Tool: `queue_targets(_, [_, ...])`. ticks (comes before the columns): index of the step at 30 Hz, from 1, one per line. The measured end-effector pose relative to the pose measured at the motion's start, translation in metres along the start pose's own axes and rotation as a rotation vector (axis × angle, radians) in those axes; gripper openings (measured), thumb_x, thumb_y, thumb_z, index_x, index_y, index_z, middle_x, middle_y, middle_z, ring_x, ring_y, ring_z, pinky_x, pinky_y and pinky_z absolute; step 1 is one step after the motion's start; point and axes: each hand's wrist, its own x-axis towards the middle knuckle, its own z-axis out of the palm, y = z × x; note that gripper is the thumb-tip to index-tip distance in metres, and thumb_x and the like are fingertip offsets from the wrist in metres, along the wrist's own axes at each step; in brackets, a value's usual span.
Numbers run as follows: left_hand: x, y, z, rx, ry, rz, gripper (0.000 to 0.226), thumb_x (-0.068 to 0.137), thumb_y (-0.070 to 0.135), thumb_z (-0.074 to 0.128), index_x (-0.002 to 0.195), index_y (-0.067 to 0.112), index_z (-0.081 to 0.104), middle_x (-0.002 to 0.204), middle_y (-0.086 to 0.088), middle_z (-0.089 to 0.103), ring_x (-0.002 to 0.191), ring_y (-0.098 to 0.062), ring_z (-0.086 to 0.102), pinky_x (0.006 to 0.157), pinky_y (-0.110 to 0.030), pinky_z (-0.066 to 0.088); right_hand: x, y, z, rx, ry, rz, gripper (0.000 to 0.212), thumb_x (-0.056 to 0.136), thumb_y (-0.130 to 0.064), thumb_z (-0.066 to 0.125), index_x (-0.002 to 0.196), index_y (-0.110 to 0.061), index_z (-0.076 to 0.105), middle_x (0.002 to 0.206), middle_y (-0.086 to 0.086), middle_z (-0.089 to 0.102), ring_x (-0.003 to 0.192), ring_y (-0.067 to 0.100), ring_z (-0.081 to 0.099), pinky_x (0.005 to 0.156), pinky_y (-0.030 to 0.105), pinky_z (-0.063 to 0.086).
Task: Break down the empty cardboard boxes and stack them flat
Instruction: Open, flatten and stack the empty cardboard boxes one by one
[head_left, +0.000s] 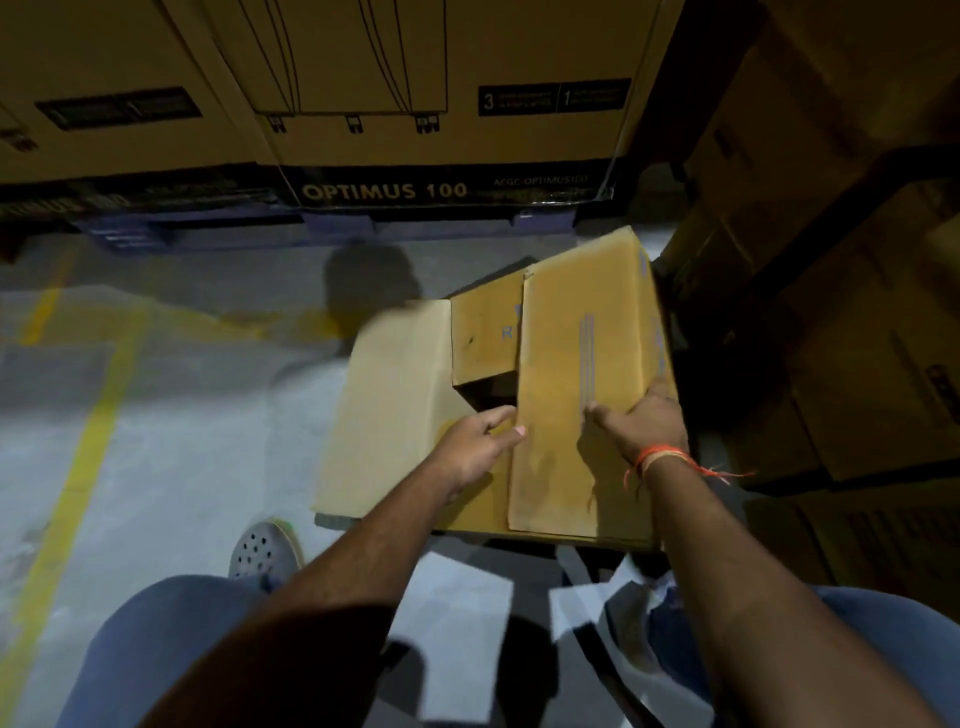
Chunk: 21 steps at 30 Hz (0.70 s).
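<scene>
Head view is looking down in dim light, and much of the surroundings is lying in shadow. The big stacked boxes (363, 93) along the far side are being cut off at the top edge; one is showing the print "OPTIMUS 100", while the smaller label text is too blurred to read. More boxes (852, 291) on the right are sitting in near darkness, their markings hard to make out.

The grey floor (171, 415) with its yellow line (88, 457) is stretching to the left. The cardboard box (571, 374) is lying on the floor just ahead of the person's knees, its flaps partly open. A dark gap is showing between the flaps; nothing can be seen inside it. Faint blue lettering on an inner flap is partly covered.

The left hand (475, 447) is pinching the edge of the right flap near the gap, thumb and fingers curled on it. The right hand (649, 421) is gripping the right side of the same flap, thumb lying on top, fingers wrapping over the box's edge out of sight. An orange thread band (665, 460) is circling that wrist. A grey perforated shoe (265, 551) is peeking out beside the left knee.
</scene>
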Motion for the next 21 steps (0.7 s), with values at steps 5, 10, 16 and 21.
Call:
queue_targets(5, [0.017, -0.023, -0.003, 0.122, 0.035, -0.045, 0.059, 0.098, 0.041, 0.064, 0.152, 0.022, 0.049, 0.158, 0.0, 0.044, 0.143, -0.02, 0.043, 0.11, -0.029, 0.037, 0.024, 0.027, -0.009, 0.061, -0.043, 0.012, 0.106, 0.066, -0.066, 0.083, 0.149, -0.017, 0.04, 0.141, 0.014, 0.054, 0.123, 0.039, 0.057, 0.103, 0.048, 0.049])
queue_targets(10, [0.028, -0.037, -0.004, 0.262, 0.042, -0.098, 0.062, 0.099, 0.04, 0.062, 0.154, 0.017, 0.044, 0.158, -0.003, 0.044, 0.141, -0.023, 0.045, 0.115, -0.035, 0.039, 0.028, 0.02, 0.004, 0.086, -0.11, -0.008, 0.115, 0.057, -0.072, 0.085, 0.148, -0.017, 0.042, 0.141, 0.011, 0.049, 0.121, 0.035, 0.057, 0.104, 0.048, 0.05])
queue_targets(16, [0.027, -0.063, -0.014, 0.315, 0.129, -0.249, 0.089, 0.087, 0.062, 0.064, 0.155, 0.012, 0.035, 0.16, -0.011, 0.034, 0.14, -0.033, 0.042, 0.11, -0.04, 0.041, -0.005, -0.008, 0.057, -0.005, -0.406, -0.238, 0.082, 0.076, -0.027, 0.087, 0.145, -0.023, 0.044, 0.131, 0.004, 0.065, 0.117, 0.024, 0.063, 0.104, 0.04, 0.049])
queue_targets(21, [0.014, -0.087, -0.034, 0.222, 0.18, -0.404, 0.099, 0.093, 0.048, 0.07, 0.163, 0.012, 0.012, 0.168, -0.01, 0.02, 0.15, -0.033, 0.03, 0.113, -0.037, 0.034, -0.04, 0.005, 0.125, -0.314, -0.652, -0.29, 0.107, 0.089, -0.018, 0.075, 0.162, -0.019, -0.004, 0.167, 0.015, 0.016, 0.149, 0.032, 0.031, 0.119, 0.035, 0.03])
